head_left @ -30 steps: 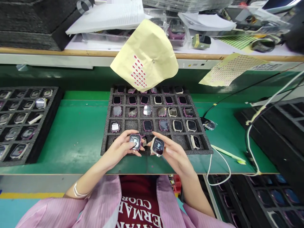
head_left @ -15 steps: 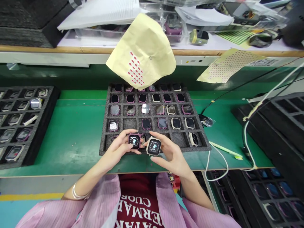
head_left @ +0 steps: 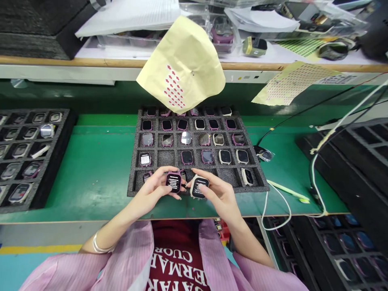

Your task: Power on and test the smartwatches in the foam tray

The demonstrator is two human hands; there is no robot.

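Observation:
A purple-framed smartwatch [head_left: 173, 182] is gripped in my left hand [head_left: 151, 190], its dark screen lit with white lines of text. Just to its right, my right hand [head_left: 222, 195] holds a cream-framed smartwatch [head_left: 199, 186] with similar text, the thumb lying on its screen. Both watches are above the front edge of a dark foam tray [head_left: 163, 158]. Its compartments hold several purple and cream watches, and a few show bare foam. My hands partly hide the front row.
Another foam tray [head_left: 62, 147] of watches lies at the left. At the right are a white cable [head_left: 286, 198], a light-green pen-like stick [head_left: 286, 190] and dark trays. Yellow sticker sheets [head_left: 197, 60] hang from the shelf edge [head_left: 118, 63].
Both watch screens have switched from clock faces to text. My right thumb has moved up onto the cream watch's screen, and the two watches have shifted slightly right.

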